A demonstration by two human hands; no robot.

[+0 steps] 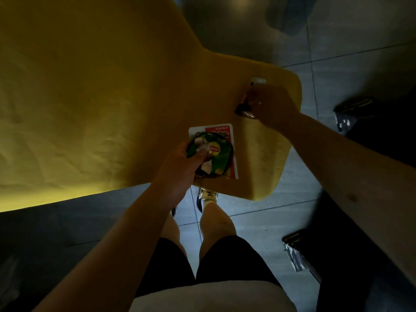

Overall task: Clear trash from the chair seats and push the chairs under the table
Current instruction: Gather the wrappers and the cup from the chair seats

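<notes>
Trash on the seat: three pieces show, all on the yellow chair seat (258, 154) at its near right end, none cleared off yet.
Left hand (180, 163): nearest to the body — fingers curled round a crumpled green Lipton wrapper (216, 157), with something dark and stringy bunched in with it that I cannot identify.
Red-and-white card (231, 140): lies flat on the seat directly under that wrapper, near the front edge; its long side runs away from the person. The left hand is plainly the nearer one to it.
Right hand (274, 106): farther out and to the right, clenched over a dark wrapper (244, 110) that pokes out on its left side; contact looks made, though whether it is lifted is hard to say.
White-capped item (258, 81): just beyond the right hand, near the seat's far right corner — largely hidden, so its shape and axis cannot be told.
Coming move, as a guess: both hands are full, so the card calls for a spare finger of the left.
Floor (258, 226): grey tiles below.
</notes>
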